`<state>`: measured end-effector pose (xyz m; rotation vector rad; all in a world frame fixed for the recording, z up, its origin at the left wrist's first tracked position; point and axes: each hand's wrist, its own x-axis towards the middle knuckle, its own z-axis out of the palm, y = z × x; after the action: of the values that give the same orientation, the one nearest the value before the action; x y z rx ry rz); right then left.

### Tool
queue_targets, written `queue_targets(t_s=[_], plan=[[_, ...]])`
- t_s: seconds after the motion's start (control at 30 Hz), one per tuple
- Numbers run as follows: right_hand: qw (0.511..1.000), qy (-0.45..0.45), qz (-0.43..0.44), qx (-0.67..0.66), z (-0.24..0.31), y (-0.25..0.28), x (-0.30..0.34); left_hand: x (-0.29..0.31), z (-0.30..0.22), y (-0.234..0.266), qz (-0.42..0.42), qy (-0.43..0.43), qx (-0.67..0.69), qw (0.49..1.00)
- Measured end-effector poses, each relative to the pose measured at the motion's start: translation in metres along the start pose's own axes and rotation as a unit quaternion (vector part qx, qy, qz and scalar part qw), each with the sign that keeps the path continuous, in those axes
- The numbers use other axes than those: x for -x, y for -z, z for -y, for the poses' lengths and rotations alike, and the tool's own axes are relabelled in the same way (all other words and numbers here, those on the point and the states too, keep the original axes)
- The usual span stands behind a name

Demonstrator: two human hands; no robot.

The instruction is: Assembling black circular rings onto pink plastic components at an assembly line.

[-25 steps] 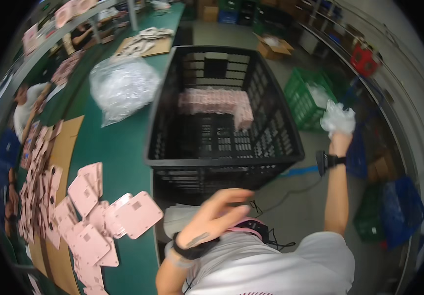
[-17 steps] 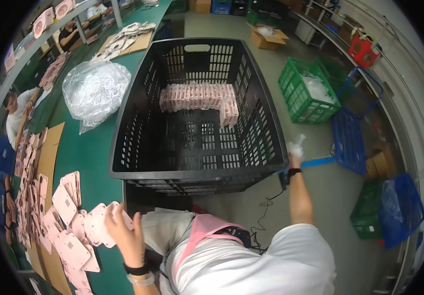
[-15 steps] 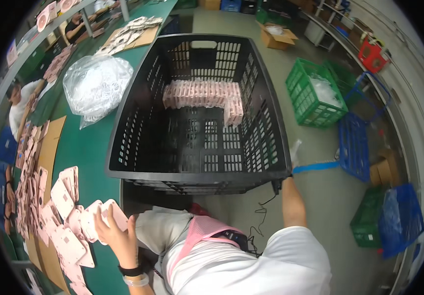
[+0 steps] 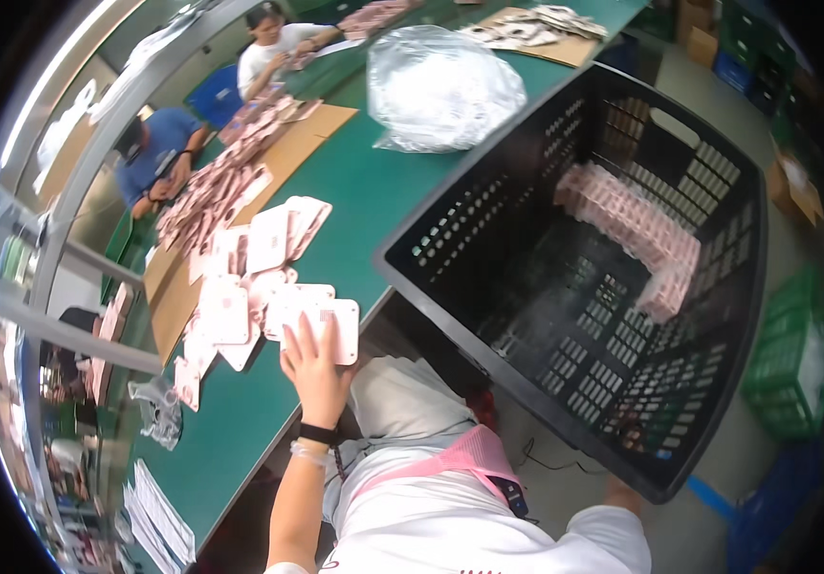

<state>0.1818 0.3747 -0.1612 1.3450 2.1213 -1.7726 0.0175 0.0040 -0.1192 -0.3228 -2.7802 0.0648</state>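
My left hand (image 4: pixel 318 381) rests with spread fingers over a pale pink panel (image 4: pixel 346 335) at the table's near edge. The panel is flat, with rounded corners and small corner holes. Behind it lies a loose pile of similar pink panels (image 4: pixel 225 311). To the right stands a large black plastic crate (image 4: pixel 488 359), tilted in view. Inside, an L-shaped row of bagged pink pieces (image 4: pixel 632 225) lines its far and right parts. My right forearm (image 4: pixel 625 496) reaches to the crate's near right corner; the crate wall hides most of that hand, so its grip is unclear.
The green table (image 4: pixel 350 215) carries a clear plastic bag of white material (image 4: pixel 445 86), cardboard sheets (image 4: pixel 311 139) and white papers (image 4: pixel 158 517). Two people (image 4: pixel 158 158) work across the table among more pink panels. A green crate (image 4: pixel 790 354) stands on the floor at right.
My view has turned left, so the table and crate appear shifted right and the crate slanted. My left hand stays at the pink panels; my right arm stays by the crate.
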Motion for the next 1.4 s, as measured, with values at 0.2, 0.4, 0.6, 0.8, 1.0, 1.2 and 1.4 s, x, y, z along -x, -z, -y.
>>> queue_targets(t_s=[0.2, 0.4, 0.6, 0.8, 1.0, 1.2, 1.4], plan=[[0.990, -0.053, 0.113, 0.059, 0.010, -0.003, 0.028, -0.005, 0.022, 0.000, -0.038, 0.003, 0.048, 0.998], [0.972, -0.120, 0.159, 0.127, -0.005, -0.005, 0.025, -0.015, 0.024, 0.029, -0.005, -0.019, 0.053, 0.998], [0.943, -0.175, 0.186, 0.211, -0.030, -0.006, 0.024, -0.019, 0.054, 0.034, 0.071, -0.006, 0.116, 0.991], [0.907, -0.240, 0.205, 0.278, -0.064, 0.020, 0.018, -0.036, 0.085, 0.024, 0.033, 0.007, 0.107, 0.994], [0.876, -0.309, 0.202, 0.312, -0.160, 0.050, 0.068, -0.063, 0.061, 0.026, 0.142, 0.050, 0.158, 0.976], [0.698, 0.061, 0.416, 0.580, -0.015, -0.063, 0.099, -0.142, 0.041, -0.026, 0.087, 0.031, 0.297, 0.950], [0.886, 0.129, 0.371, 0.245, 0.162, -0.119, 0.177, -0.101, 0.075, 0.074, 0.090, -0.036, 0.283, 0.954]])
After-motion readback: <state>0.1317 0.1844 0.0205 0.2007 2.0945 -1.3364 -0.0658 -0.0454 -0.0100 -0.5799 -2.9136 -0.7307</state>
